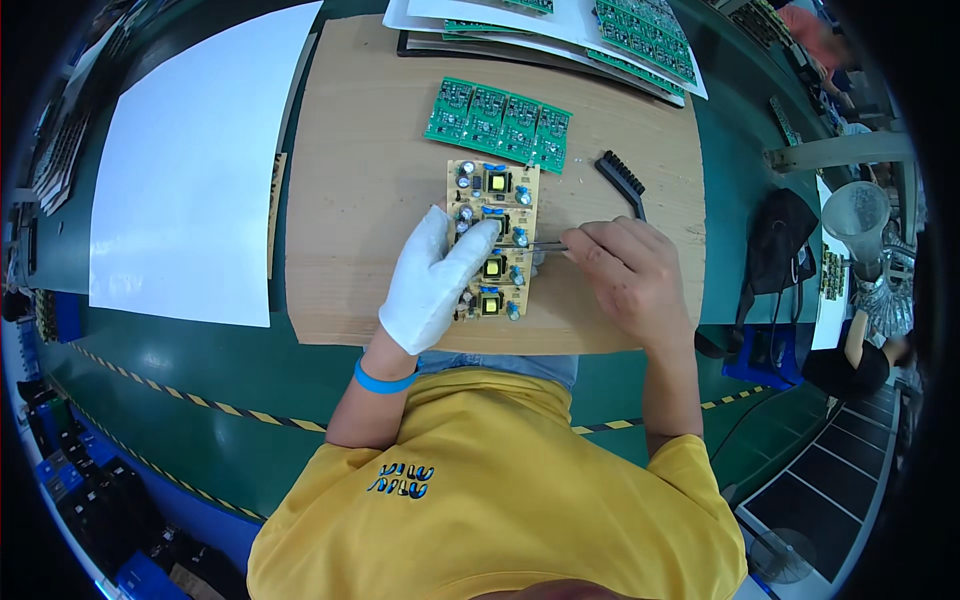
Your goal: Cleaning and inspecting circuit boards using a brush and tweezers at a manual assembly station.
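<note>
A tan circuit board panel with several repeated sections stands lengthwise before me, carrying yellow-and-black transformers, blue-topped capacitors and other parts. My left hand, in a white glove, grips the panel from its left side, thumb across the top. Bare fingers of my right hand are closed on a thin metal tool, which looks like tweezers. Its tip reaches the panel's right edge, near the middle sections; the exact contact point is too small to make out. Just beyond the panel lies a green circuit board panel.
Brown cardboard covers the work surface. A black brush lies right of the boards. White sheets with green boards are stacked at the far side. At left is a large white sheet; a black bag is at right.
</note>
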`<action>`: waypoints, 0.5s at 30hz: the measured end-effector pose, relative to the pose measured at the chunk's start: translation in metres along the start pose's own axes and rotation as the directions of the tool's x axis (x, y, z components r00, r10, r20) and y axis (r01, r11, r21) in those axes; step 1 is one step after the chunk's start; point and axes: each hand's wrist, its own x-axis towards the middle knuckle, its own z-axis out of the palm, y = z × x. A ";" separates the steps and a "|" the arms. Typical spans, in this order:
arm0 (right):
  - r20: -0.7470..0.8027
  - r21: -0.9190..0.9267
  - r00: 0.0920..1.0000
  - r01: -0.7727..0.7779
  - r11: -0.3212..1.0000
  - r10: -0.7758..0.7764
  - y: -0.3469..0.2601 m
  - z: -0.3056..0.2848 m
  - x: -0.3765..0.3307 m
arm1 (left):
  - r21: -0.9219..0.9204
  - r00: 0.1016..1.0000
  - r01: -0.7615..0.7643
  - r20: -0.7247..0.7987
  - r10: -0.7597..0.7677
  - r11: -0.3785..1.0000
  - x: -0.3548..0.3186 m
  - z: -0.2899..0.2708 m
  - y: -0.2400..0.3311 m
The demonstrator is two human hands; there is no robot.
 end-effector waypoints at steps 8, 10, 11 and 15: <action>0.071 -0.007 0.997 0.032 0.999 -0.032 0.005 0.000 0.003 | 0.057 1.000 -0.018 -0.015 0.019 0.998 0.001 0.000 -0.002; 0.067 -0.018 0.997 0.038 0.999 -0.037 0.004 0.001 0.005 | 0.026 1.000 0.002 -0.017 -0.002 1.000 0.004 -0.004 -0.006; 0.065 -0.024 0.997 0.041 0.999 -0.039 0.003 0.002 0.006 | 0.010 1.000 0.012 -0.017 -0.012 1.000 0.005 -0.005 -0.007; 0.051 -0.087 0.999 0.018 0.996 -0.013 -0.001 0.010 0.002 | 0.016 0.999 0.005 -0.039 -0.004 1.000 0.008 -0.002 -0.007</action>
